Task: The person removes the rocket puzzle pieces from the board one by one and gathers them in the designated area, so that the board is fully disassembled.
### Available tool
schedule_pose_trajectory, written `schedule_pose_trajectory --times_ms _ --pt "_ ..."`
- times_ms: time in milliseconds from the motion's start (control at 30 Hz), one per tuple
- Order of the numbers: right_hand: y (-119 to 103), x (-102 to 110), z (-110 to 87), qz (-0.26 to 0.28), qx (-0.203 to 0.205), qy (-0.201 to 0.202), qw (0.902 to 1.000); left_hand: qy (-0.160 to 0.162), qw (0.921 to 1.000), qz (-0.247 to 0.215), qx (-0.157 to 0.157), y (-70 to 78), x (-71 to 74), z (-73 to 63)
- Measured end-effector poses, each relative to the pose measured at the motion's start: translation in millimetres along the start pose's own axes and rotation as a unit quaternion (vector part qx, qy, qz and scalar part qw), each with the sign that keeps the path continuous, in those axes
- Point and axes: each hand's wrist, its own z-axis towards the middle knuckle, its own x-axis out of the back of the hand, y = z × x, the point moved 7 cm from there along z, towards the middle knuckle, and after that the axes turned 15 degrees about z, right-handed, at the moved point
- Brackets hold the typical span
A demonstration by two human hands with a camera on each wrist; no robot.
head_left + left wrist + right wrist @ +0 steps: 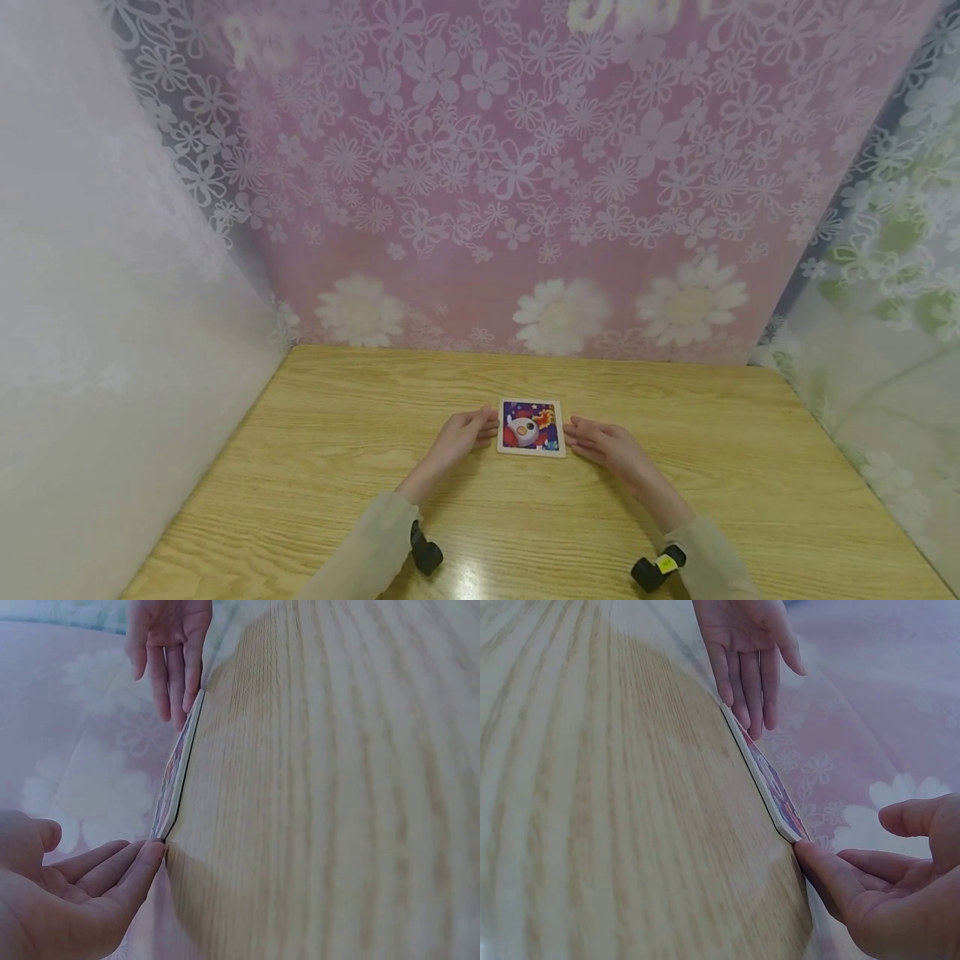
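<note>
A small square picture puzzle with a pale frame lies flat on the wooden table. Its picture is a white and red rocket with an orange flame on a dark purple ground. At its left edge is my left hand, fingers straight and fingertips touching the frame, as the left wrist view also shows. On the opposite side my right hand has its straight fingers against the right edge, seen close up in the right wrist view. Both palms face inward, and neither hand's fingers curl round the puzzle.
The wood-grain table spreads around the puzzle. A pink flowered backdrop rises at the table's far edge. Pale cloth walls stand at the left and right. Each wrist wears a small black camera.
</note>
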Motion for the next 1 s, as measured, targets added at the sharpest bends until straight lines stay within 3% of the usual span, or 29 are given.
schedule_pose_trajectory --times_ms 1000 --pt "2 -3 -12.9 -0.003 0.001 -0.016 0.9999 -0.008 0.9999 -0.006 -0.006 1.4 -3.0 -11.9"
